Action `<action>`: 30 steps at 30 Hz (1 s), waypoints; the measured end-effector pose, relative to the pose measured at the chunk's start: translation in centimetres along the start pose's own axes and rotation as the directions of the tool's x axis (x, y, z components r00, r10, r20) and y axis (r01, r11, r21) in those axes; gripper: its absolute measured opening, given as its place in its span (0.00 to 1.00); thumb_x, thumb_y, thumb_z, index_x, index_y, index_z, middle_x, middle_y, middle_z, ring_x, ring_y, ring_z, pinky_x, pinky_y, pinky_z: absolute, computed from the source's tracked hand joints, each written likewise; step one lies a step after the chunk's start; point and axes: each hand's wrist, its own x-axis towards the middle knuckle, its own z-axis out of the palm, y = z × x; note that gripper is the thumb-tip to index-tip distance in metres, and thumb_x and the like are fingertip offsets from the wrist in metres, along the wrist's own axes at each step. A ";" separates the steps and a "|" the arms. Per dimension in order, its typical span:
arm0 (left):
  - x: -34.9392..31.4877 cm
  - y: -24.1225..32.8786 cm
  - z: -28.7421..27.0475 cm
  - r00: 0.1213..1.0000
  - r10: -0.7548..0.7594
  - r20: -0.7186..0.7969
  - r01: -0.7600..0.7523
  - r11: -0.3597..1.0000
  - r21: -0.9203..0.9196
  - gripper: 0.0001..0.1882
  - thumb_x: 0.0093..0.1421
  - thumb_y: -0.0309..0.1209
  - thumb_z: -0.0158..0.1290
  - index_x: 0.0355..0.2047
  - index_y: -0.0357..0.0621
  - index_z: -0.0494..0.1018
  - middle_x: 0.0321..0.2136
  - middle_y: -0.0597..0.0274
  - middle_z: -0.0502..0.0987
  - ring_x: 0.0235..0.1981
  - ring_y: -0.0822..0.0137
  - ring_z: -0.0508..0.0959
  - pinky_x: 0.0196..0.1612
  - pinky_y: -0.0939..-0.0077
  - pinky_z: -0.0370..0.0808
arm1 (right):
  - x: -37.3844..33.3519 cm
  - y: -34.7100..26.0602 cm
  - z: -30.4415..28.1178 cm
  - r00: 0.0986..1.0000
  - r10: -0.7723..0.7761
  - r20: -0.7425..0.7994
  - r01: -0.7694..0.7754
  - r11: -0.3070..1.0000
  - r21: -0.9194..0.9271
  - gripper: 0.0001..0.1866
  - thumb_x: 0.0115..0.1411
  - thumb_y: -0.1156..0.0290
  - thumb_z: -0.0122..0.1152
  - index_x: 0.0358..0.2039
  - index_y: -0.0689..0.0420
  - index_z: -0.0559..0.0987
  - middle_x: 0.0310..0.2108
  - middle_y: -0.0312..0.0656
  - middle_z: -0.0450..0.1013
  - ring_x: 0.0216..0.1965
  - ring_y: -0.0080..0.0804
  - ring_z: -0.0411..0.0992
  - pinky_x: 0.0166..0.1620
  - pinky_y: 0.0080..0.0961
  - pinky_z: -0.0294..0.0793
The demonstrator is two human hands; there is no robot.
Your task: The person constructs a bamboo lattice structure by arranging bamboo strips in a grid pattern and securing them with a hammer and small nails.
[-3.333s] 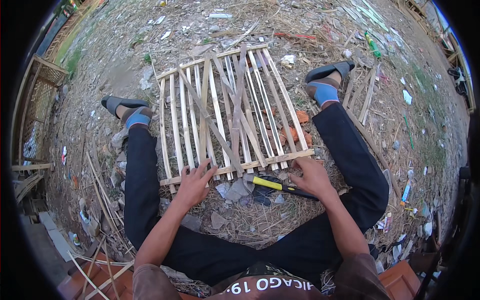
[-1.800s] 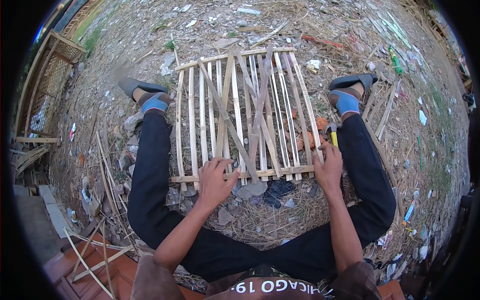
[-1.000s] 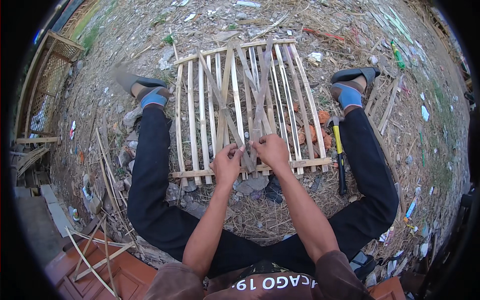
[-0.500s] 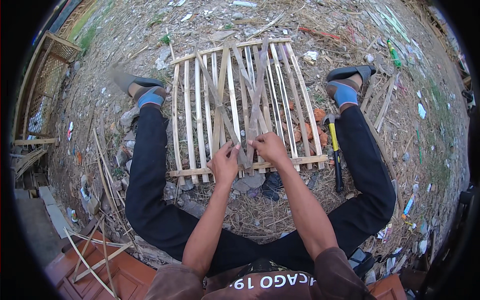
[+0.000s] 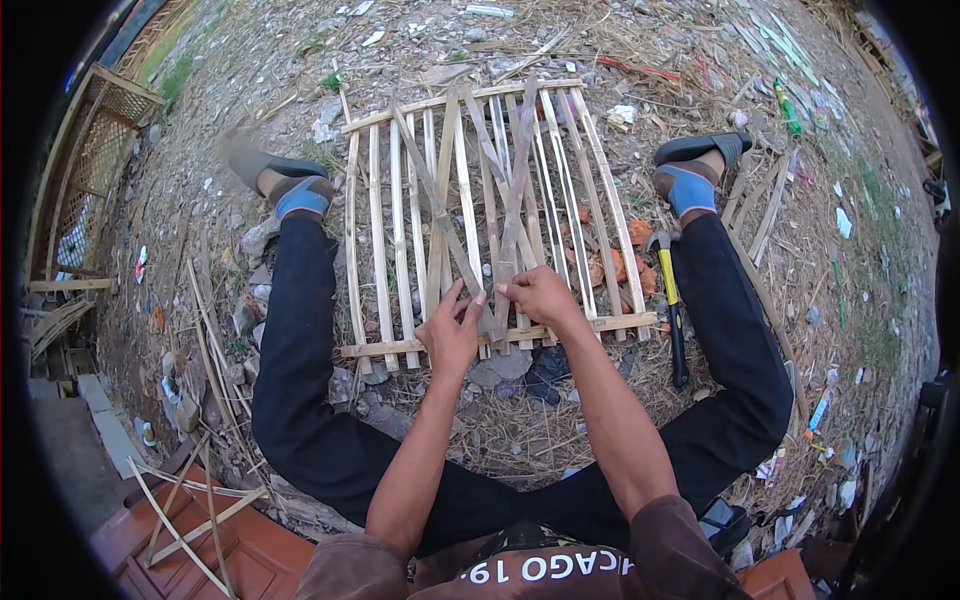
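Observation:
A slatted wooden frame (image 5: 382,240) lies on the ground between my legs, with pale upright slats joined by a far crossbar (image 5: 420,102) and a near crossbar (image 5: 630,321). Two loose greyish wooden strips rest on top, their near ends close together. My left hand (image 5: 450,330) pinches the near end of the left strip (image 5: 440,212), which slants away to the far left. Beside it, my right hand (image 5: 545,303) has thumb and fingers closed on the right strip (image 5: 514,205), which runs away from me with a slight tilt to the right.
A hammer (image 5: 669,278) with a yellow and black handle lies beside my right leg, near broken orange brick pieces (image 5: 610,265). Loose sticks (image 5: 200,500) lean over a reddish-brown panel (image 5: 270,545) at lower left. A green bottle (image 5: 787,108) lies at far right among stones and litter.

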 end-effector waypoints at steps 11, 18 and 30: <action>-1.6 0.1 -1.3 0.991 0.065 0.117 -0.062 0.998 -0.027 0.34 0.57 0.41 0.65 0.60 0.38 0.69 0.37 0.51 0.84 0.34 0.62 0.83 0.43 0.67 0.74 | -0.2 -0.3 -0.3 1.000 0.013 0.010 -0.013 1.000 0.010 0.19 0.56 0.54 0.67 0.31 0.59 0.86 0.21 0.45 0.79 0.27 0.40 0.79 0.37 0.37 0.76; -1.3 -0.2 -1.6 0.981 0.083 0.177 -0.078 0.996 -0.035 0.36 0.54 0.36 0.67 0.61 0.35 0.67 0.35 0.53 0.83 0.36 0.67 0.82 0.40 0.71 0.77 | -0.2 -0.2 -0.3 1.000 0.022 0.021 -0.022 1.000 0.017 0.18 0.57 0.54 0.67 0.31 0.59 0.86 0.19 0.43 0.78 0.26 0.37 0.79 0.36 0.34 0.76; -1.4 -0.2 -1.5 0.972 0.027 0.233 0.009 0.989 -0.149 0.37 0.52 0.31 0.69 0.59 0.32 0.67 0.31 0.56 0.82 0.33 0.72 0.80 0.38 0.76 0.76 | -0.4 -0.5 -0.4 0.999 0.027 0.021 -0.028 0.999 0.043 0.19 0.59 0.53 0.65 0.31 0.59 0.86 0.17 0.41 0.77 0.23 0.34 0.78 0.34 0.33 0.75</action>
